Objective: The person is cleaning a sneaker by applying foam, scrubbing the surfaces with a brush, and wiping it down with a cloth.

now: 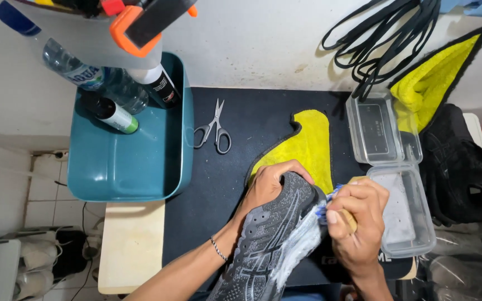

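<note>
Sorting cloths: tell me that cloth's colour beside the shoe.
Yellow cloth with dark edging, head view.

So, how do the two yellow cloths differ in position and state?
The near yellow cloth lies flat on the black mat, partly under the grey shoe. The far yellow cloth lies crumpled on the white surface, behind the clear container. Both have dark edging.
</note>
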